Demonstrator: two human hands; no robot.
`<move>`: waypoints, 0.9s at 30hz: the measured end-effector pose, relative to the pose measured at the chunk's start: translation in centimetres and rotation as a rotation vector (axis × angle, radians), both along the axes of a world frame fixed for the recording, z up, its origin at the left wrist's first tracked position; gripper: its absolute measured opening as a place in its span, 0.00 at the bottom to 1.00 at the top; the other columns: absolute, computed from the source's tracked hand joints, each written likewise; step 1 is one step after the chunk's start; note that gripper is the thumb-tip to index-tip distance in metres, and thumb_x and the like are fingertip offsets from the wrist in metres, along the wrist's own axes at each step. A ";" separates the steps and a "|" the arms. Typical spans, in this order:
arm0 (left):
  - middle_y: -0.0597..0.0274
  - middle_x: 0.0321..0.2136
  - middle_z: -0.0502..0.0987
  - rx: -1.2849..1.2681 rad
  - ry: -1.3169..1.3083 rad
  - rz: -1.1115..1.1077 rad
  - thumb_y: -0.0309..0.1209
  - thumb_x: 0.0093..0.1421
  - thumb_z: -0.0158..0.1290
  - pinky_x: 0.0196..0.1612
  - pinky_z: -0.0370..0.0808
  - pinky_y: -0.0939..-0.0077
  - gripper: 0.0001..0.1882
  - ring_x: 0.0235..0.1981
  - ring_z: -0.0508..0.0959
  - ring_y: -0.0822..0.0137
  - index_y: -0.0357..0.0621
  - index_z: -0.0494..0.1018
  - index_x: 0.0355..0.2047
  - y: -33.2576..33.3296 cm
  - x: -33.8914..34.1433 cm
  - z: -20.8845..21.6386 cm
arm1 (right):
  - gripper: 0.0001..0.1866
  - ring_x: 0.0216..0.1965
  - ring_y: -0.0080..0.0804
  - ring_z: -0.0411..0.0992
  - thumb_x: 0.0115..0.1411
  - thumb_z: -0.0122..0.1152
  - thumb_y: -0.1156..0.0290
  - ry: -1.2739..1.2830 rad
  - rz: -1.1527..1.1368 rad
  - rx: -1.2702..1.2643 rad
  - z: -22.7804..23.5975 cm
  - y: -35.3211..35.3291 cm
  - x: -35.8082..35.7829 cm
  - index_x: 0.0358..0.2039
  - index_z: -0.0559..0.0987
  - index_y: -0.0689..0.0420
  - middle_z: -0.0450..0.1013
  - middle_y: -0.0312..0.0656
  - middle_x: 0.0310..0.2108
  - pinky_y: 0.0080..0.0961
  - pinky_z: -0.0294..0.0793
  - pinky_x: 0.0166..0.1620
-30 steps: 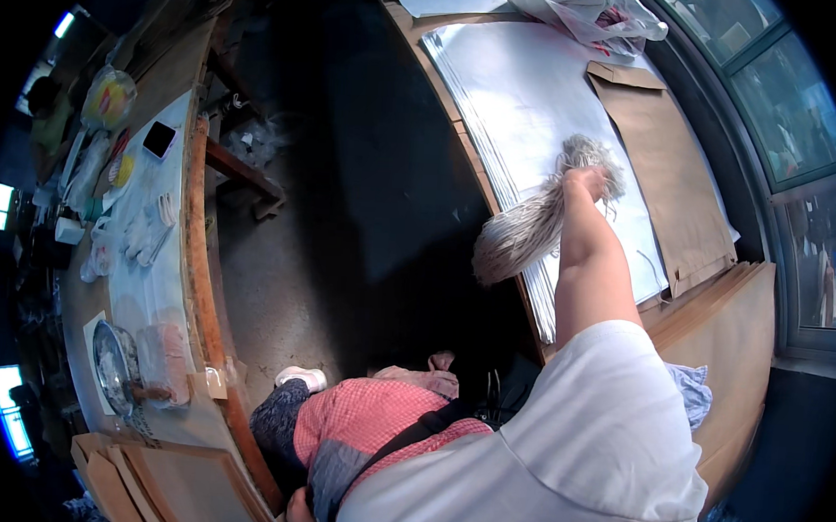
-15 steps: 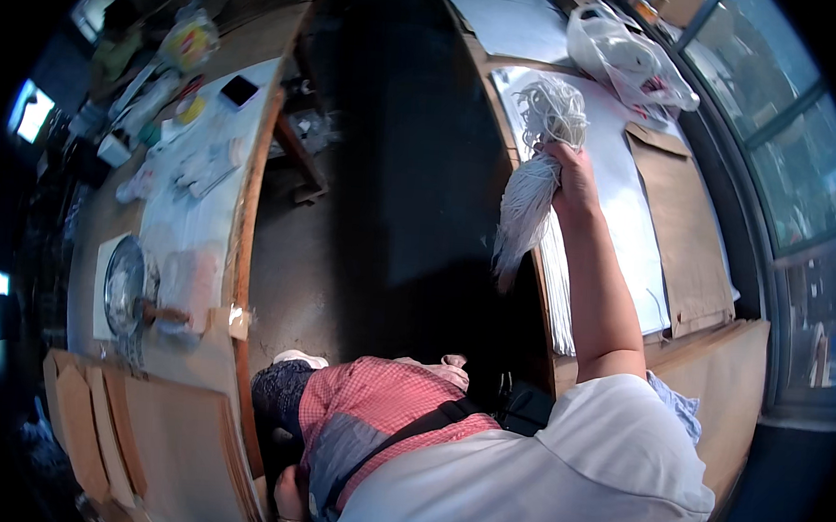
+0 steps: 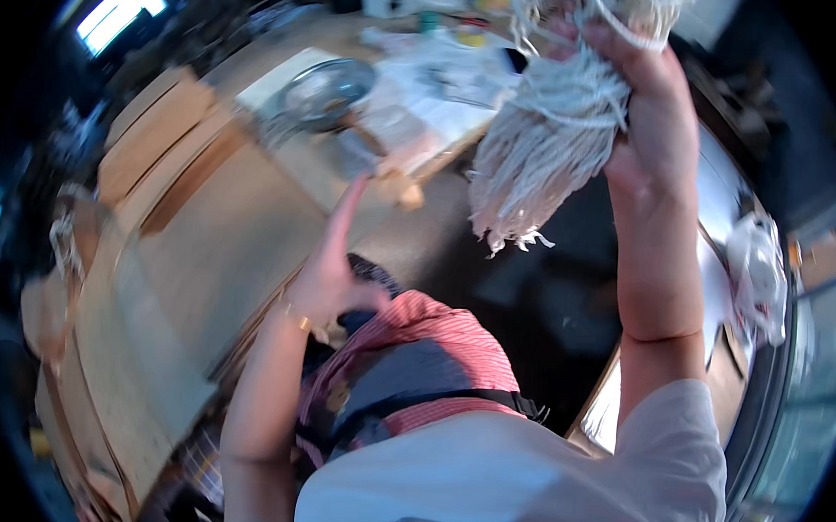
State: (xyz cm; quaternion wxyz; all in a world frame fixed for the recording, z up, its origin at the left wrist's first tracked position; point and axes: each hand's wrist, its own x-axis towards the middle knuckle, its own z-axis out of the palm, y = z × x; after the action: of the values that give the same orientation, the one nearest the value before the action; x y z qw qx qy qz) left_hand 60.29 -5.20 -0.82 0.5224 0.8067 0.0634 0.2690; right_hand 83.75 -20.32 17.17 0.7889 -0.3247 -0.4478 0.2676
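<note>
My right hand [image 3: 648,112] is raised at the upper right, its fingers closed round a bundle of white cords [image 3: 547,150]. The cut, frayed ends hang below the fist, and loops of cord stick out above it, partly past the picture's top edge. Near the left table, my left hand [image 3: 327,280] is lifted in front of the red checked apron [image 3: 447,333]. Its thumb and fingers are spread with nothing between them, slightly smeared by motion. A round metal bowl [image 3: 325,94] sits on the table beyond it.
Flat brown paper or card pieces [image 3: 156,124] lie along the left table [image 3: 221,222]. White sheets [image 3: 437,82] and a white cup [image 3: 380,2] are farther back. On the right table are a white plastic bag [image 3: 758,269] and pale sheets, beside a window [image 3: 807,423].
My view has swung left toward the left table. The right hand has brought the cord bundle over from the right table, and my left hand has risen from low beside the apron.
</note>
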 end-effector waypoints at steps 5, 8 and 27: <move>0.50 0.57 0.62 -0.386 -0.077 -0.213 0.54 0.29 0.69 0.61 0.57 0.62 0.68 0.58 0.63 0.57 0.38 0.43 0.64 3.4 -3.9 4.5 | 0.12 0.29 0.31 0.73 0.55 0.49 0.78 -0.011 0.470 0.188 6.3 7.8 -10.9 0.41 0.69 0.64 0.71 0.44 0.30 0.31 0.77 0.34; 0.49 0.52 0.68 -0.636 -0.093 -0.319 0.47 0.28 0.72 0.58 0.63 0.60 0.66 0.54 0.68 0.57 0.37 0.46 0.63 3.0 -9.8 5.3 | 0.10 0.28 0.32 0.72 0.58 0.45 0.77 -0.018 0.628 0.301 7.7 12.4 -17.0 0.41 0.67 0.65 0.69 0.46 0.30 0.33 0.77 0.32; 0.48 0.36 0.77 -1.029 0.274 -0.189 0.24 0.38 0.66 0.36 0.75 0.66 0.35 0.32 0.78 0.63 0.26 0.66 0.48 -6.0 -35.3 -4.2 | 0.20 0.40 0.33 0.73 0.51 0.60 0.73 0.201 0.756 -0.045 -8.8 15.0 -24.0 0.45 0.70 0.63 0.73 0.43 0.37 0.29 0.75 0.43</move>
State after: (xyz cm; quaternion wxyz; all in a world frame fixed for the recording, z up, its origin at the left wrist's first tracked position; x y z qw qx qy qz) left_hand 24.94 -11.21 -5.03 0.8589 0.4765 0.1815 0.0473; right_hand 59.79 -5.30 8.38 0.6674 -0.1262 -0.4504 0.5795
